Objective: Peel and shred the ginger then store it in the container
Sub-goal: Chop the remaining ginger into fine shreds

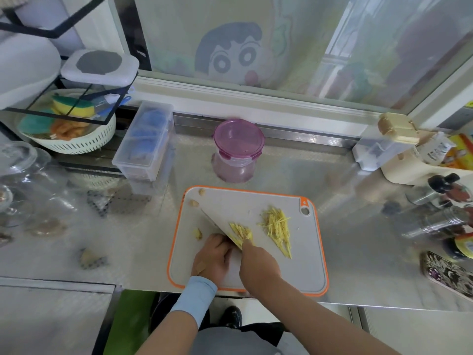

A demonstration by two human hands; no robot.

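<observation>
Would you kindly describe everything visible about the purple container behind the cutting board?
The purple container is a round tub of translucent, plastic-looking material with a snap-clip lid, which is on. It stands upright on the steel counter, beyond the cutting board and apart from it. It looks empty; nothing else touches it.

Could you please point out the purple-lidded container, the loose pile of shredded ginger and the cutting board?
purple-lidded container (238, 136): head view, centre of its lid.
pile of shredded ginger (276, 226): head view, middle of the shreds.
cutting board (238, 202): head view, bare grey surface near its far edge.
</observation>
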